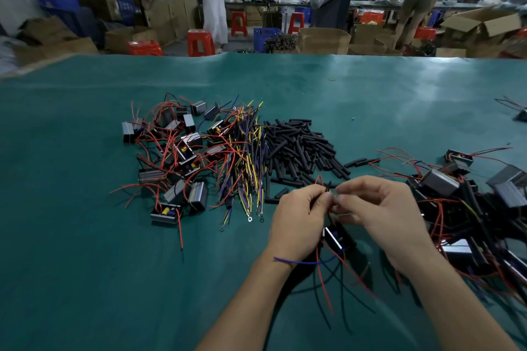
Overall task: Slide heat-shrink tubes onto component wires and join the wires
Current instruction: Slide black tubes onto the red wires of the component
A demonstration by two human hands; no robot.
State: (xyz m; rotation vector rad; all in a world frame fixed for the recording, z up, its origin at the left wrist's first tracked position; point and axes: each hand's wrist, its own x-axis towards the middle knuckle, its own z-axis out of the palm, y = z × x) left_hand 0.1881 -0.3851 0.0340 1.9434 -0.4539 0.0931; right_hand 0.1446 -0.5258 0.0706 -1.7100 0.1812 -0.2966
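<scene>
Pinching thin red wire ends (pixel 319 179) with a short black heat-shrink tube (pixel 328 186) between left hand (pixel 299 219) and right hand (pixel 379 214), small black component (pixel 333 236) dangling beneath, above green table (pixel 85 265). Risking, likely, tube slipping off should either pinch loosen.

I see both forearms coming in from the bottom edge, bare, angled toward each other. Left hand (pixel 298 222) back-up, fingers curled, thumb and index pinching at the tips. Right hand (pixel 379 214) just beside it, wrist cocked slightly higher, fingers curled inward, tips meeting the left's. Fingertips of both hands touching or nearly so; I can't resolve the exact pinch. Both wrists held off the surface.
</scene>
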